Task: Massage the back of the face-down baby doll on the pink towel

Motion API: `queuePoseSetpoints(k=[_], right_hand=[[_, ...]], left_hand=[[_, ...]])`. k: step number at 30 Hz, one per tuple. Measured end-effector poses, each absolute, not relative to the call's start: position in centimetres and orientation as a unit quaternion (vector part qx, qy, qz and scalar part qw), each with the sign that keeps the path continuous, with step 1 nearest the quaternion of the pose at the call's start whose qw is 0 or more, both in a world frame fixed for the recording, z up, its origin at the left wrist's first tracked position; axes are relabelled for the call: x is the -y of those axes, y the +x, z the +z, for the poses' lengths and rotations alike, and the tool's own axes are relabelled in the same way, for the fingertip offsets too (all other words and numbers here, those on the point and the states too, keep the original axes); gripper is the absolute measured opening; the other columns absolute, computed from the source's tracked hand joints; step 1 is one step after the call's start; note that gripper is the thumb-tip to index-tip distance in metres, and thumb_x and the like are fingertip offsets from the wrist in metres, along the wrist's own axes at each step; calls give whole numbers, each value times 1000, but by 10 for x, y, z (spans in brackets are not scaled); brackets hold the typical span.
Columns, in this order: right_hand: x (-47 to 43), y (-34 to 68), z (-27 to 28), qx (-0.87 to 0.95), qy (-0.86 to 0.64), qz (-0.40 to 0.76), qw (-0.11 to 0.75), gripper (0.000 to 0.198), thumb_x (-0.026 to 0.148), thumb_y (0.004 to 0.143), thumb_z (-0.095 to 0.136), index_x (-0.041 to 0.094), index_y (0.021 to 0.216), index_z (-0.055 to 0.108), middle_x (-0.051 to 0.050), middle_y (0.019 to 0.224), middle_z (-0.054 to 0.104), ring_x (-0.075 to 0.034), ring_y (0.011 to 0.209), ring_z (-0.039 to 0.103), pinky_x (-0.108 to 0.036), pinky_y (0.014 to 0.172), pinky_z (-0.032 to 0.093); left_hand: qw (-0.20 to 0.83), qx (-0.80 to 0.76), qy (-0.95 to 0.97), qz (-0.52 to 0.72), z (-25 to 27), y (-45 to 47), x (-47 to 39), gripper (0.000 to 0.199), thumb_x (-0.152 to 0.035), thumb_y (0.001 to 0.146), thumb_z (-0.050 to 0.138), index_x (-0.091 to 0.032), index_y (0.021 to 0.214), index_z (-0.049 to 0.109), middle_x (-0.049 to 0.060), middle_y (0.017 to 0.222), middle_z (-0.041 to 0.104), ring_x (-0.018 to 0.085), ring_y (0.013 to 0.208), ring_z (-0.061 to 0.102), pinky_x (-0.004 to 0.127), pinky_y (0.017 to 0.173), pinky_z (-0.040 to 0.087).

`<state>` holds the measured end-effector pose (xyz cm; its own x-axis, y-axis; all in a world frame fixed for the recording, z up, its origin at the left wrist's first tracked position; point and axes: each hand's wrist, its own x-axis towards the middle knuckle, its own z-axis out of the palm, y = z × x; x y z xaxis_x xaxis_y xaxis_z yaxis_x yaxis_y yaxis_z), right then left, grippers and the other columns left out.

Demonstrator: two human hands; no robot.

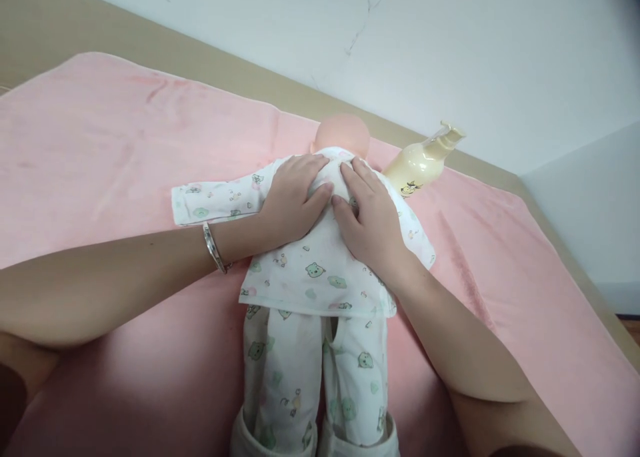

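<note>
A baby doll (343,132) lies face down, the back of its bald head toward the far side. It wears a white printed shirt (315,270) and matching trousers (295,370). My left hand (295,194) rests flat on the upper left of the doll's back, fingers pointing up toward the neck. On the upper right of the back lies my right hand (370,217), its fingers stretched out too. The two thumbs almost meet at the middle. Neither hand grips anything. The left sleeve of the shirt extends out sideways.
Under the doll spreads a pink blanket (125,144) with a few creases, on a beige surface (165,40). A cream-coloured pump bottle (417,167) stands tilted in view just beyond the doll's right shoulder. A white wall (280,30) rises behind.
</note>
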<state>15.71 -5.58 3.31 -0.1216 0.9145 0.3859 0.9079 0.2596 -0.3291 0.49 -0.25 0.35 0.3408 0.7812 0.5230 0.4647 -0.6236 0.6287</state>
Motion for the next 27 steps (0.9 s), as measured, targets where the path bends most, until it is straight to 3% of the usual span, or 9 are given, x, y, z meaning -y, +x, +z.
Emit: queuePoseSetpoints(k=[14, 27], right_hand=[[56, 160, 32, 750, -604, 9, 270, 50, 36, 93, 46, 23, 141, 52, -11, 157, 45, -31, 149, 38, -63, 121, 32], [57, 157, 34, 751, -607, 9, 260, 55, 36, 93, 44, 13, 141, 52, -19, 156, 44, -33, 149, 37, -61, 122, 31]], left_hand=[[185, -396, 798, 415, 4, 6, 3, 45, -36, 94, 38, -17, 130, 58, 9, 138, 62, 26, 130, 54, 45, 118, 39], [181, -393, 800, 417, 3, 4, 2, 46, -37, 94, 37, -16, 130, 57, 11, 138, 62, 27, 131, 54, 47, 118, 39]])
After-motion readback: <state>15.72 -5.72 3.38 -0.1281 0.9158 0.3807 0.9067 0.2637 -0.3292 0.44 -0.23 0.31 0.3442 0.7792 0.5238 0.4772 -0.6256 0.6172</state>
